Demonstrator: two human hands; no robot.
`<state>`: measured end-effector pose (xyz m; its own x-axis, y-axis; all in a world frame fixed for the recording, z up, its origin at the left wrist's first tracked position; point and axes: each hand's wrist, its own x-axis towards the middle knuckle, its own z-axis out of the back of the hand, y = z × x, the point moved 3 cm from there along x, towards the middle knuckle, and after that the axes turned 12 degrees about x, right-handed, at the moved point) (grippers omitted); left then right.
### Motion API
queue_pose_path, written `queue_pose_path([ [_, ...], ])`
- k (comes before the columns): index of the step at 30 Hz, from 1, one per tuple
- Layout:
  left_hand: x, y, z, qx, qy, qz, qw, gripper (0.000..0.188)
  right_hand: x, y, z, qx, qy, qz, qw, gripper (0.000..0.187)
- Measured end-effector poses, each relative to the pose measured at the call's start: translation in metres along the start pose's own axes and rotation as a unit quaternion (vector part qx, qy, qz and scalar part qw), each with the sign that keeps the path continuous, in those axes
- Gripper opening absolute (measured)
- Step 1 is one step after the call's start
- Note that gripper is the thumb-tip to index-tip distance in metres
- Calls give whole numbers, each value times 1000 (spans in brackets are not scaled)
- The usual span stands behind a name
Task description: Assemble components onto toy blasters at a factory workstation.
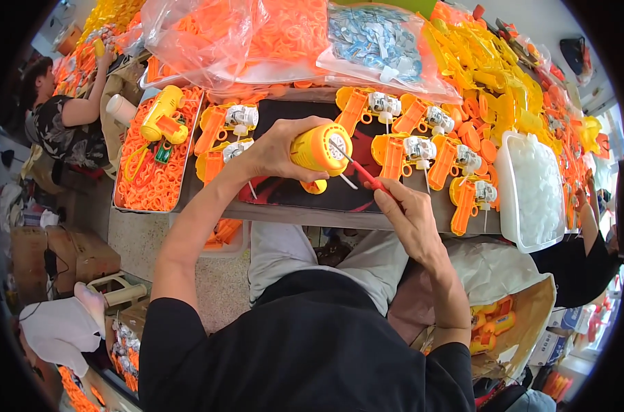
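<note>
My left hand (274, 152) is wrapped round the yellow barrel-shaped toy body (310, 156), tilting its orange-rimmed round end toward my right side. A white slotted disc sits inside that end. In my right hand (411, 218) is a red-handled screwdriver (367, 176); its thin shaft reaches into the disc, and its very tip is hidden. Below the barrel a white strip juts out and a small yellow piece shows. Both hands are above a dark mat (284, 117). Half-assembled orange toy shells (389, 152) with white-and-grey mechanisms lie in groups on either side.
A tray of orange rings (142, 180) stands left, a yellow toy (163, 115) lying on it. Bags of orange and blue parts (377, 40) are behind. Yellow pieces (490, 65) and a white tub (532, 192) stand right. Co-workers (68, 113) sit on both sides.
</note>
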<state>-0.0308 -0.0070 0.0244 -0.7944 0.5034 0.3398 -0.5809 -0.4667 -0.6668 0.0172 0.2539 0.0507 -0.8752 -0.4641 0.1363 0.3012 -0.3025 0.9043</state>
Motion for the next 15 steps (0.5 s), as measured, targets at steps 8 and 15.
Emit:
queue_pose_path([
  [8, 7, -2, -1, 32, 8, -39, 999, 75, 21, 2, 27, 141, 142, -168, 965, 35],
  [15, 14, -4, 1, 10, -1, 70, 998, 68, 22, -33, -27, 239, 9, -129, 962, 39],
])
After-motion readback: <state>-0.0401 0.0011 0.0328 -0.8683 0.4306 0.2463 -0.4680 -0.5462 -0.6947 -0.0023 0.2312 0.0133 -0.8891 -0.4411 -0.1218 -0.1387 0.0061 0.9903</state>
